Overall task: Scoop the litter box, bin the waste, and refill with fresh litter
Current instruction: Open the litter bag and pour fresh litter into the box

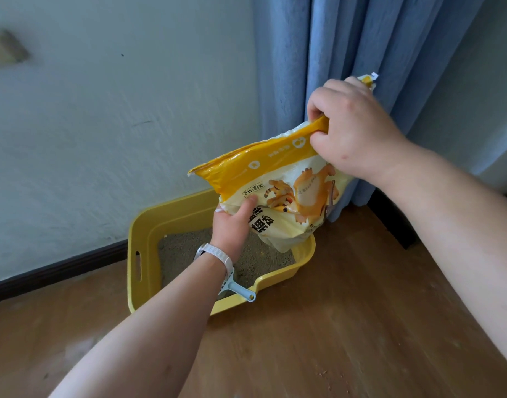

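Both hands grasp the upturned litter bag (278, 193) over the litter box (149, 234): right hand (352, 133) high, left hand (232, 225) lower; its mouth, seemingly, points down.

I am looking down at a litter box (140, 234) sitting on the floor (347, 326) against the wall (117, 124), with a curtain (347, 53) hanging behind it to the right. Litter (177, 248) is lying in the box. A scoop (241, 291) is resting on the near rim, handle sticking out toward me. A bag (284, 191) is hanging upside down over the box's far right part, my right hand (352, 130) gripping its upper end, my left hand (232, 222) touching its lower left side.
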The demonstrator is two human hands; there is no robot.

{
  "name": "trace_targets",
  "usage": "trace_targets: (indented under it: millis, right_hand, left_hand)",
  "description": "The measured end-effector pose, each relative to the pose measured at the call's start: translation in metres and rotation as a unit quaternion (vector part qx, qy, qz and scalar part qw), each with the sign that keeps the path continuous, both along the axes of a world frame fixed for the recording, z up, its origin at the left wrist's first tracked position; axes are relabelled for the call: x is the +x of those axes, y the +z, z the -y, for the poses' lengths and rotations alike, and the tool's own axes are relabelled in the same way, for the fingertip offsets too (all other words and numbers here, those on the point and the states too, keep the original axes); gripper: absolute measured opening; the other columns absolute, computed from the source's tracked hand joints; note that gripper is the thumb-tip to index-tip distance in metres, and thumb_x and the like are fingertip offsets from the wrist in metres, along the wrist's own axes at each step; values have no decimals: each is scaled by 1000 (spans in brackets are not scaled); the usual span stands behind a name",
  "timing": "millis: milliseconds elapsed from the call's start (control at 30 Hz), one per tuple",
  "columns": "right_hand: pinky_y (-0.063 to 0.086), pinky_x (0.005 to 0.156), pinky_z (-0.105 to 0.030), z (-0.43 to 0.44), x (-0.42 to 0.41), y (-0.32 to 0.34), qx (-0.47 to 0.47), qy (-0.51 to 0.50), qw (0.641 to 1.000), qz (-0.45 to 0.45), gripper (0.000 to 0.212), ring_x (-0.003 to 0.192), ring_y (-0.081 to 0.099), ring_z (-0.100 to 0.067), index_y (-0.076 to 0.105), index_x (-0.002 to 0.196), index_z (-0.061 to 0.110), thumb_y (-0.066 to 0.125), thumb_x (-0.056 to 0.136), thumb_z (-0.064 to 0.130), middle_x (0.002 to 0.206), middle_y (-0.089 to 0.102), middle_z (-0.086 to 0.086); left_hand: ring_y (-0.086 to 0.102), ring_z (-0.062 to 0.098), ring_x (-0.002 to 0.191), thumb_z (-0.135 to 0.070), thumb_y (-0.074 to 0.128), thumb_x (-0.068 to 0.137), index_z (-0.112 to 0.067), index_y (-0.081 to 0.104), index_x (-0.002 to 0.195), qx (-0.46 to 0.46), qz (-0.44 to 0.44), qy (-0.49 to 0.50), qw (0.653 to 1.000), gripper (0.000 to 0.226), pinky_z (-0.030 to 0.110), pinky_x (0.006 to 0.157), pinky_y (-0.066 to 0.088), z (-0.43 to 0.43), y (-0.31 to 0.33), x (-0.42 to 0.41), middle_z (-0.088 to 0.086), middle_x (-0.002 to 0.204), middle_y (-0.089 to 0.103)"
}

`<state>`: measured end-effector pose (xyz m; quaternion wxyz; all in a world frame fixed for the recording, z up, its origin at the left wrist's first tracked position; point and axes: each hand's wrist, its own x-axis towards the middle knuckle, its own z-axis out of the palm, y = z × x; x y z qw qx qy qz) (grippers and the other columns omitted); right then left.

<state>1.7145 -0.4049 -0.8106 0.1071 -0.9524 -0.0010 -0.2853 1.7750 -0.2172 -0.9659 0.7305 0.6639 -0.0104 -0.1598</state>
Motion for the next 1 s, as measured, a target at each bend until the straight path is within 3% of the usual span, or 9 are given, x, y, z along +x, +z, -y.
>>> trace_targets:
  millis: [267, 467, 633, 833, 1000]
  right_hand:
    - [39, 73, -39, -6, 3, 0, 2, 7, 1000, -10, 9, 83, 37, -21, 52, 78, 9, 54, 73, 2, 82, 49, -5]
    - [40, 73, -39, -9, 4, 1, -8, 17, 1000, 5, 9, 82, 37, -22, 53, 78, 8, 55, 72, 1, 82, 50, -6]
    - [38, 72, -37, -12, 3, 1, -23, 30, 999, 11, 8, 81, 35, -22, 52, 77, 7, 53, 71, 2, 80, 50, -6]
    - [32, 69, -32, -16, 2, -1, -39, 35, 999, 13, 8, 81, 35, -20, 54, 78, 8, 54, 72, 4, 78, 48, -3]
    - [31, 73, -29, -16, 4, -4, -40, 37, 998, 16, 16, 83, 35, -19, 67, 82, 7, 53, 75, 8, 81, 52, -2]
  left_hand:
    - [72, 8, 85, -15, 71, 87, -22, 66, 101, 9, 23, -20, 1000, 16, 19, 67, 56, -7, -4, 0, -9, 90, 75]
    - [71, 9, 91, -15, 72, 86, -22, 66, 105, 11, 32, -24, 999, 21, 25, 77, 58, -6, -8, 2, -9, 96, 75]
    - [71, 8, 91, -16, 73, 85, -11, 64, 117, 14, 41, 10, 999, 33, 23, 75, 59, -5, -10, 3, -3, 102, 74]
    - [72, 11, 89, -18, 77, 81, -13, 64, 111, 22, 51, 65, 996, 33, 32, 80, 60, -9, -9, 13, -2, 99, 75]
    - [71, 8, 89, -19, 76, 82, -18, 64, 107, 35, 73, 73, 994, 28, 29, 78, 59, -12, -6, 18, -5, 97, 74]
